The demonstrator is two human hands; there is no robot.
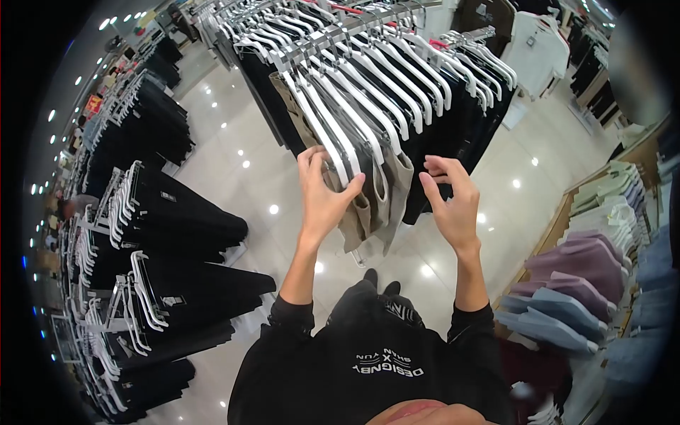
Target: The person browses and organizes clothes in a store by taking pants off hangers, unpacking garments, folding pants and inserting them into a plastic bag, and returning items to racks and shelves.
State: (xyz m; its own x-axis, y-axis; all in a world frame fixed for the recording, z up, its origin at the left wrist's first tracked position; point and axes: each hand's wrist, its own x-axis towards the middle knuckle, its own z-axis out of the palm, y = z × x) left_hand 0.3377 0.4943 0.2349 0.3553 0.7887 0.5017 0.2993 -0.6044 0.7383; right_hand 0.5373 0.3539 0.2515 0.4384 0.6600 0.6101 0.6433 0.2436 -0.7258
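Observation:
White clothes hangers [361, 105] hang in a close row from a metal rail, carrying trousers. At the near end of the row, my left hand [324, 195] spans the lower ends of the front hangers, fingers on the left side and thumb on the right. Beige and grey-brown trousers [398, 188] drape below them, partly behind the hand. My right hand [453, 205] is raised to the right of these trousers, its fingers bent and thumb apart, with nothing in it. Black trousers [467, 134] hang farther along the rail.
The metal rail [322, 39] runs away from me. Racks of black trousers [177, 212] line the left side. Purple tops [577, 262] and blue tops [552, 315] hang at the right. A white top [535, 53] is at the back. Shiny tiled floor [265, 205] lies between them.

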